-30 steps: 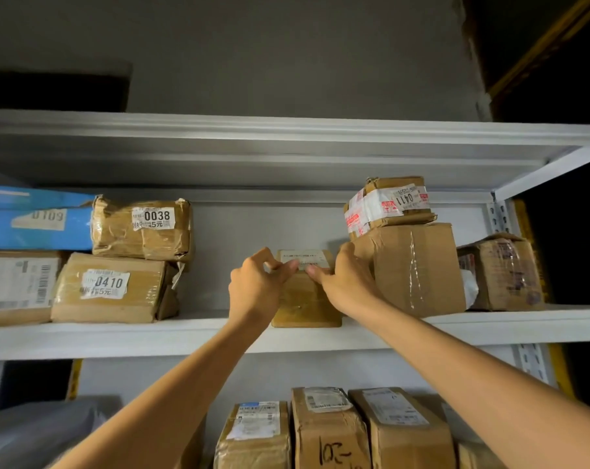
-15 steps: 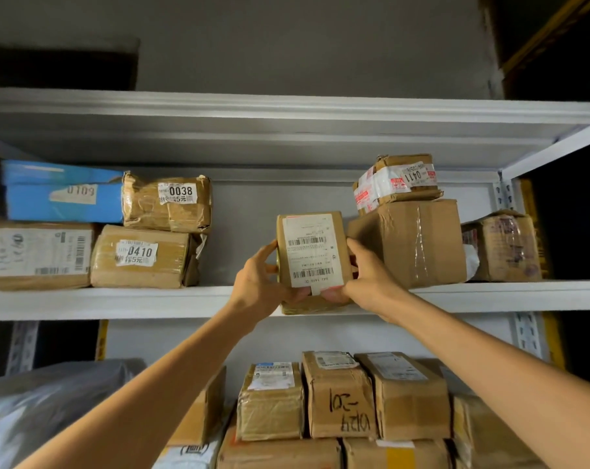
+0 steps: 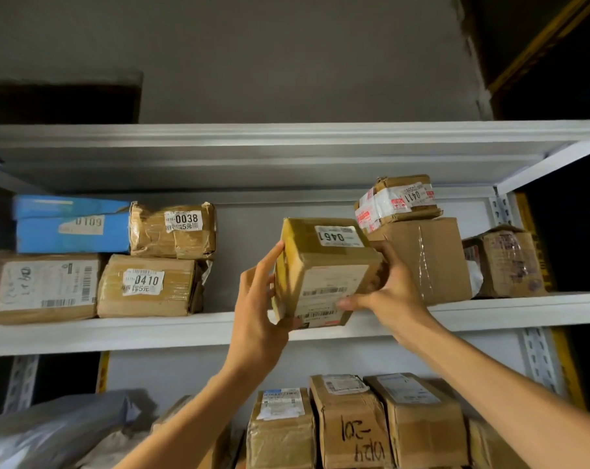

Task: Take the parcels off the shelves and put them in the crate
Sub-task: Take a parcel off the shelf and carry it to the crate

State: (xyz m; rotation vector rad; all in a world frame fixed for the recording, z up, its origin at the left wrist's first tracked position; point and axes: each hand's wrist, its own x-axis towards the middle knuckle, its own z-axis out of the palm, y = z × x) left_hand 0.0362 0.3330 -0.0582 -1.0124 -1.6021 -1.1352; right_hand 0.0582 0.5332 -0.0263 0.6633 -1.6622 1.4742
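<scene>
Brown taped cardboard parcel (image 3: 324, 272) labelled 0461, gripped by curled fingers of left hand (image 3: 256, 309) and right hand (image 3: 390, 286); shelved parcels behind read 0038 (image 3: 173, 230), 0410 (image 3: 148, 286), 0411 (image 3: 398, 201).

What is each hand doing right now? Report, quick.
Left hand: grips the 0461 parcel at its left edge.
Right hand: pinches the same parcel's right edge.

The light was dim and warm. The shelf (image 3: 185, 330) shone pale, but the far corners were dark (nearly black). Straight lines bent near the edges, and the grey bag (image 3: 50, 431) low down looked blurry.
</scene>
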